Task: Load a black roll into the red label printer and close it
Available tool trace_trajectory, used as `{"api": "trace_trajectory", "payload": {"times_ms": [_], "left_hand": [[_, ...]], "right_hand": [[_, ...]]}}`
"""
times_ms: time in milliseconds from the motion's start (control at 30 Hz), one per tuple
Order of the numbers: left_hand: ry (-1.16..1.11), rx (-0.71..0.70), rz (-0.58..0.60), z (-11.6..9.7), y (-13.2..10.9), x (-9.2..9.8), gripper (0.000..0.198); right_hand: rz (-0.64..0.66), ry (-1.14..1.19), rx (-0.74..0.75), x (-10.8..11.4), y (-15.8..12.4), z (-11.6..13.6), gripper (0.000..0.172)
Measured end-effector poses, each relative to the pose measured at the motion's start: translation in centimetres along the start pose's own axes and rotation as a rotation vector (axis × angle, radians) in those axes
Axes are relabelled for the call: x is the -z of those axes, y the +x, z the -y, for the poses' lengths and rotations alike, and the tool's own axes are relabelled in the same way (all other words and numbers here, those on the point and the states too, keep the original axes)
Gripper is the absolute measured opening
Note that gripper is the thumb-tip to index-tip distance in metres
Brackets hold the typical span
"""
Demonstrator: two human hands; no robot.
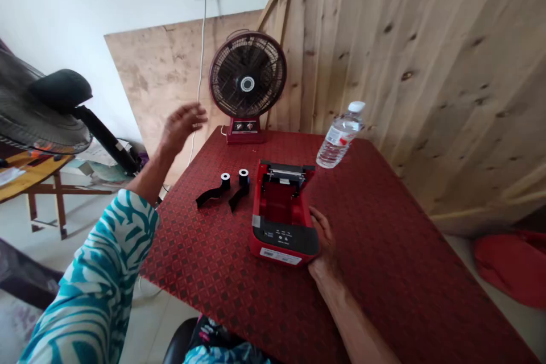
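Note:
A red-and-black label printer [282, 245] stands on the table with its top open, showing a hollow red bay and a metal bar at the back. My right hand [323, 234] grips its right side near the front corner; some fingertips are hidden against the casing. My left hand [184, 125] is raised in the air over the table's left edge, fingers loosely apart and nothing visible in them. Below and to its right, two small black rolls with white ends, one on the left [225, 180] and one on the right [243, 177], stand upright, their black strips trailing toward me.
A clear water bottle [340, 135] with a white cap stands behind the printer on the right. At the back of the red patterned table [362, 273] is a maroon fan [247, 82]. A wooden panel [384, 57] closes the right side. Another fan [60, 91] stands left.

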State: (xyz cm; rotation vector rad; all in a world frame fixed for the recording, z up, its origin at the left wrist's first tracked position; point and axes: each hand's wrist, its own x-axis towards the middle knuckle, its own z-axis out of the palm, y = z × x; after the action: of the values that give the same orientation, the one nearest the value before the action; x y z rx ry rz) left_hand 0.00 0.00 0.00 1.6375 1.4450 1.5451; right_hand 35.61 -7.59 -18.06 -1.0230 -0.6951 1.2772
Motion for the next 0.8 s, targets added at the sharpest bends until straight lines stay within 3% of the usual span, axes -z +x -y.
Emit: {"api": "trace_trajectory", "payload": {"times_ms": [100, 167, 267, 400, 633, 800], "left_hand": [[0.203, 0.168, 0.247, 2.7, -3.1, -2.2, 0.028], [0.243, 0.208, 0.328, 4.9, -5.2, -3.8, 0.015], [0.262, 0.241, 0.420, 6.8, -6.8, -4.9, 0.011], [0.251, 0.270, 0.518, 7.4, -6.3, -4.4, 0.018], [0.175, 0.302, 0.522, 8.0, -6.0, -4.4, 0.054], [0.110, 0.323, 0.602, 7.9, -6.6, -4.9, 0.039]], "right_hand": [[-0.004, -0.013, 0.013, -0.1, -0.1, 0.0, 0.043], [0.006, -0.007, 0.015, -0.2, -0.3, 0.1, 0.044], [0.023, -0.010, 0.036, -0.3, -0.5, 0.3, 0.045], [0.050, -0.070, 0.052, -0.2, -0.5, 0.2, 0.043], [0.036, -0.060, 0.041, -0.2, -0.2, 0.1, 0.041], [0.012, -0.099, 0.068, -0.4, -0.4, 0.4, 0.042]]}}
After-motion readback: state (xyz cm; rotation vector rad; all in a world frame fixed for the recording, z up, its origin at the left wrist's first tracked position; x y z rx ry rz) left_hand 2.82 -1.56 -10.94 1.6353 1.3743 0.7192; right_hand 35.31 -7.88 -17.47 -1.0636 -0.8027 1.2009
